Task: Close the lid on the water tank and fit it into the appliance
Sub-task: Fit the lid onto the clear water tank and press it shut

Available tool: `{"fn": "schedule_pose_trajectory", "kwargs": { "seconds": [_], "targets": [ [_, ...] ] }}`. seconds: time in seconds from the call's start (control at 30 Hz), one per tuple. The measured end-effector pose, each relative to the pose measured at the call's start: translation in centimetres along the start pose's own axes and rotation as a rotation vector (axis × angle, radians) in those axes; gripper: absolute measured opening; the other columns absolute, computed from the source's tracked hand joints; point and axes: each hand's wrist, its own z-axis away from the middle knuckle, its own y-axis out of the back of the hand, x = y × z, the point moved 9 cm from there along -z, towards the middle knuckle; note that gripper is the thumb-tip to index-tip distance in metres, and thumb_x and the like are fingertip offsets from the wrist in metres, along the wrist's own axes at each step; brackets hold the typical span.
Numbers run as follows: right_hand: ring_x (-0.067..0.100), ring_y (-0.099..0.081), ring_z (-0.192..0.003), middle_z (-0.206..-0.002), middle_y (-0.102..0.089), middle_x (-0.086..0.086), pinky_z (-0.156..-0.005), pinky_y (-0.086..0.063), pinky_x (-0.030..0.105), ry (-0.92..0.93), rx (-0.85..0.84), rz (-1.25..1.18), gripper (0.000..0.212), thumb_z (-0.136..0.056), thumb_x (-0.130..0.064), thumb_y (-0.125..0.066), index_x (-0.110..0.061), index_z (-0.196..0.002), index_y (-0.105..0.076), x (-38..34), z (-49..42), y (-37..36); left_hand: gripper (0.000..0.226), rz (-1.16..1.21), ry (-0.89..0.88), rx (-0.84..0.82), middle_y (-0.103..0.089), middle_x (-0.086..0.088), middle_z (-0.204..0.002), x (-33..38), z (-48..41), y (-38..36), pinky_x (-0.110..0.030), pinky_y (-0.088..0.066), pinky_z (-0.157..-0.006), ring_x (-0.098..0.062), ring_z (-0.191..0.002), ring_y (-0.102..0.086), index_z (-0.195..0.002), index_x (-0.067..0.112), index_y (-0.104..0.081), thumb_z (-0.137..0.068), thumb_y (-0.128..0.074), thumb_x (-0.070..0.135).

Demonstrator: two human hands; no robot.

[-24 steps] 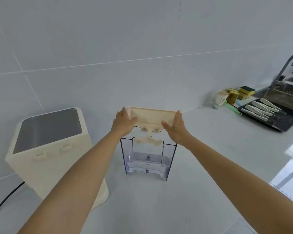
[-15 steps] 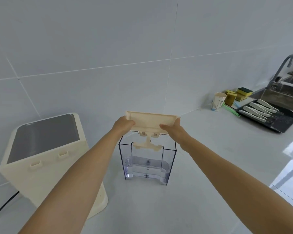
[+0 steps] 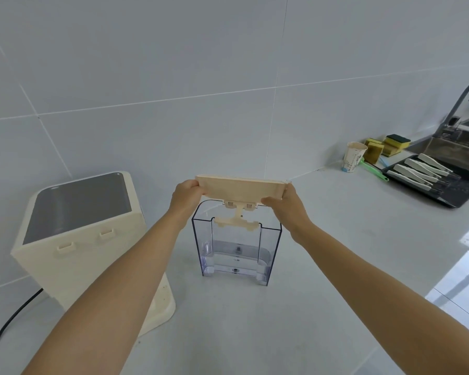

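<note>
Gripping lid (image 3: pixel 241 188) edges above tank (image 3: pixel 236 250)

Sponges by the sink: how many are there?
3 that I can make out, clustered against the wall behind the paper cup: one brownish-yellow, one yellow with a dark green top, and one yellow beneath it. More may be hidden in the pile.

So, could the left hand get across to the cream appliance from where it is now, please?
Probably yes, once it lets go: the left hand is gripping one end of the lid over the water tank, and the appliance stands just to its left with bare counter between them.
</note>
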Motion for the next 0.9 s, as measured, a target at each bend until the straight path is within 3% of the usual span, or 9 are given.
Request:
{"fn": "schedule_pose_trajectory", "kwargs": {
  "seconds": [0.1, 0.2, 0.3, 0.43, 0.6, 0.8, 0.9],
  "targets": [
    [0.017, -0.048, -0.087, -0.106, -0.049, 0.0, -0.059, -0.037, 0.018, 0.027, 0.002, 0.029, 0.045, -0.086, -0.014, -0.054, -0.008, -0.127, -0.037, 0.0, 1.4, 0.1, 0.021, 0.059, -0.018, 0.037, -0.06, -0.003, -0.101, -0.3, 1.1, 0.3, -0.027, -0.038, -0.08, -0.021, -0.099, -0.051, -0.099, 0.012, -0.061, -0.08, -0.052, 0.009],
    [0.012, -0.043, -0.064, -0.087, -0.049, -0.002, -0.053, -0.034, 0.019, 0.042, 0.005, 0.065, 0.042, -0.086, -0.013, -0.053, -0.007, -0.124, -0.037, 0.5, 2.5, 0.0, 0.033, 0.052, -0.035, 0.071, -0.062, -0.009, -0.117, -0.8, 2.1, 0.4, -0.027, -0.036, -0.084, -0.022, -0.105, -0.052, -0.111, 0.007, -0.059, -0.079, -0.052, 0.006],
    [0.012, -0.038, -0.054, -0.075, -0.045, 0.001, -0.046, -0.032, 0.021, 0.022, -0.001, 0.124, 0.051, -0.086, -0.014, -0.054, -0.008, -0.131, -0.03, 1.4, 3.5, -0.4, 0.038, -0.002, -0.058, 0.1, -0.055, -0.01, -0.13, -1.4, 2.8, 0.5, -0.028, -0.033, -0.091, -0.025, -0.121, -0.048, -0.12, 0.006, -0.052, -0.082, -0.054, 0.008],
    [0.013, -0.035, -0.049, -0.067, -0.04, 0.002, -0.038, -0.03, 0.017, -0.011, -0.023, 0.149, 0.06, -0.087, -0.015, -0.053, -0.012, -0.138, -0.021, 2.6, 4.6, -0.9, 0.043, -0.019, -0.106, 0.124, -0.052, -0.01, -0.134, -2.2, 3.8, 0.3, -0.029, -0.033, -0.095, -0.022, -0.126, -0.045, -0.125, 0.007, -0.049, -0.082, -0.055, 0.008],
    [0.013, -0.035, -0.048, -0.065, -0.04, 0.003, -0.042, -0.03, 0.019, -0.022, -0.026, 0.165, 0.057, -0.086, -0.012, -0.052, -0.016, -0.135, -0.025, 4.1, 5.3, -1.3, 0.044, -0.023, -0.119, 0.121, -0.053, -0.009, -0.132, -3.7, 4.6, 0.0, -0.024, -0.033, -0.091, -0.021, -0.125, -0.046, -0.124, 0.012, -0.048, -0.082, -0.056, 0.006],
    [0.02, -0.043, -0.06, -0.091, -0.054, 0.021, -0.047, -0.033, 0.024, -0.003, -0.023, 0.185, 0.055, -0.084, -0.01, -0.052, -0.013, -0.132, -0.028, 5.0, 5.4, -1.7, 0.05, -0.045, -0.104, 0.095, -0.055, -0.007, -0.129, -5.5, 4.9, -0.2, -0.025, -0.034, -0.089, -0.021, -0.12, -0.048, -0.127, 0.018, -0.047, -0.08, -0.052, 0.003],
    [0.013, -0.042, -0.058, -0.096, -0.051, 0.011, -0.048, -0.032, 0.022, 0.008, -0.03, 0.2, 0.053, -0.083, -0.01, -0.053, -0.01, -0.131, -0.029, 5.5, 5.3, -1.9, 0.052, -0.06, -0.08, 0.073, -0.053, -0.007, -0.132, -6.4, 4.9, -0.3, -0.027, -0.034, -0.093, -0.023, -0.123, -0.046, -0.13, 0.018, -0.044, -0.081, -0.052, 0.006]
  ]
}}
